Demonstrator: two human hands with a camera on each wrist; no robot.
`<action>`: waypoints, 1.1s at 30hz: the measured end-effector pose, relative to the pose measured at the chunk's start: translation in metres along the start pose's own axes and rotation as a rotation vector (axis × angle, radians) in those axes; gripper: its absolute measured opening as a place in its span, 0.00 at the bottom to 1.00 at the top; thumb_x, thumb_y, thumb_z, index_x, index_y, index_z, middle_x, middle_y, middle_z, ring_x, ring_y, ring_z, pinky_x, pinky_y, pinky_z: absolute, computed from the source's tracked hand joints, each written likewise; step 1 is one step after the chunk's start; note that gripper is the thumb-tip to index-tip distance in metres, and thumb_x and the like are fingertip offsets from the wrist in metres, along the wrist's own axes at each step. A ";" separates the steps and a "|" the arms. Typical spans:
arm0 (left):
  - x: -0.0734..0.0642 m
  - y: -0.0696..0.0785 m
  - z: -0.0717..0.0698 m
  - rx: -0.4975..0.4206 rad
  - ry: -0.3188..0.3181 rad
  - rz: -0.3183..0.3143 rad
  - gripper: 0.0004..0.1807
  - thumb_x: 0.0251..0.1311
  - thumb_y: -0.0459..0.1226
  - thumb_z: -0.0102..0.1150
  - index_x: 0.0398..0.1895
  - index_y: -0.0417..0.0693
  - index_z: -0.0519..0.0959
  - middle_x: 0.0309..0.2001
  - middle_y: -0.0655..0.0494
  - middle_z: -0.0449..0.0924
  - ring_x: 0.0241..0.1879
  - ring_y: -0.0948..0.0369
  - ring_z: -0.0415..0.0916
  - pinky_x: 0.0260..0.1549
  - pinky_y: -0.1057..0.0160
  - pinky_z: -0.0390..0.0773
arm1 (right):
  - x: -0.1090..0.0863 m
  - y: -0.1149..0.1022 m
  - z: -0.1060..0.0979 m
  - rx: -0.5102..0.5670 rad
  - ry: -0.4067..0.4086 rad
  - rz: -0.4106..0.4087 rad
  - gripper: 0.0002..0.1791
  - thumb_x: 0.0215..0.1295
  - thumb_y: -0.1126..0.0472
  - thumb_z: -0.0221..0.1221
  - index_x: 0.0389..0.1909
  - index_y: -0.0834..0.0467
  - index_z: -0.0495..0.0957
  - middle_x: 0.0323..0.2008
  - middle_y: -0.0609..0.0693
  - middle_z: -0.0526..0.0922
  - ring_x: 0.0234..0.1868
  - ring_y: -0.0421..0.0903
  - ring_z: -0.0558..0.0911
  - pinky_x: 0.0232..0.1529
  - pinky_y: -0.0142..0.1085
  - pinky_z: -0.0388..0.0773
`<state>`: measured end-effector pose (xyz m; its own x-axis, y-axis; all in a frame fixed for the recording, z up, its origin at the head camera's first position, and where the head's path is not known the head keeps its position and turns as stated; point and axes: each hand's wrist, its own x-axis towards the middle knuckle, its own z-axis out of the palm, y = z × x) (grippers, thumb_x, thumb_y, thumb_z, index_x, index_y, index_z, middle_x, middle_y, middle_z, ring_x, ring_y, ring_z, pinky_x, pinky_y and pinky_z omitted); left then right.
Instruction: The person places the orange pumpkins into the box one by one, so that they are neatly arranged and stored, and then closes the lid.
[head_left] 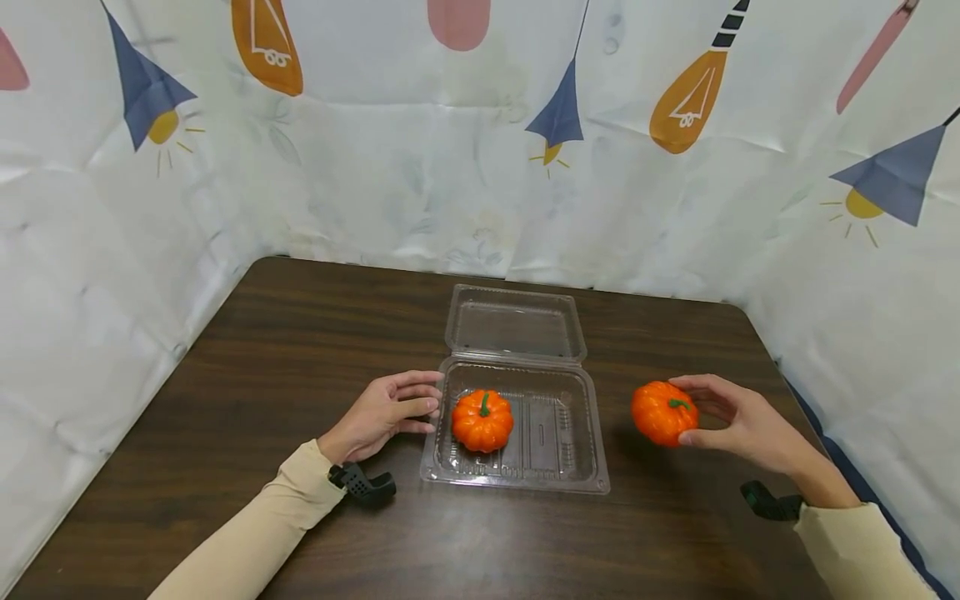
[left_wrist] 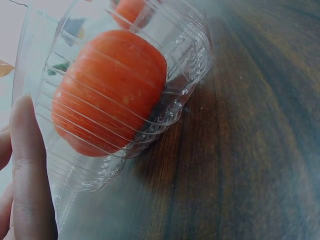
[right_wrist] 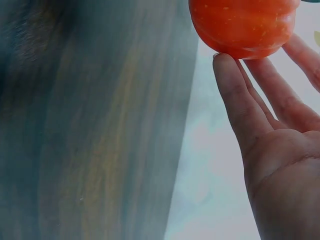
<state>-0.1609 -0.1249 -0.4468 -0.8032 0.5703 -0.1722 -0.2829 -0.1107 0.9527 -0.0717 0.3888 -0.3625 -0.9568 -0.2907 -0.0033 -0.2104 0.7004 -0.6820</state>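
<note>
Head view is showing the right hand (head_left: pixel 742 423) holding an orange pumpkin (head_left: pixel 658 414) to the right of a clear container (head_left: pixel 553 427), apparently just off the bench (head_left: pixel 315 333). Its fingers (right_wrist: pixel 282 92) are gripping the pumpkin by their tips alone, so the glossy, rounded skin could be slipping free and the pumpkin rolling away if that pinch is loosening.

A second pumpkin (head_left: pixel 482 423) is sitting inside the container, toward its left wall; a careless knock could be setting it rocking or rolling. The left hand (head_left: pixel 384 417) is resting at the left rim, its fingers nearly straight, slightly spread and gripping nothing; how firmly they are pressing, I cannot tell. The thin plastic is looking light, so a bump from the right could be sliding or tilting it, and the open lid (head_left: pixel 517 323), lying beyond the base, could be lifting with it.
</note>
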 end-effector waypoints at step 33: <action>0.000 0.000 0.003 -0.034 0.000 0.002 0.36 0.69 0.31 0.65 0.75 0.31 0.62 0.47 0.59 0.82 0.41 0.64 0.85 0.44 0.61 0.91 | 0.052 -0.039 0.013 0.092 -0.031 -0.125 0.37 0.57 0.65 0.76 0.68 0.52 0.74 0.61 0.38 0.78 0.60 0.25 0.79 0.59 0.18 0.78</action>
<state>-0.1588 -0.1223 -0.4462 -0.8041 0.5697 -0.1701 -0.2985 -0.1394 0.9442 -0.1102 0.3376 -0.3458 -0.9173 -0.3930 0.0643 -0.3071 0.5950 -0.7427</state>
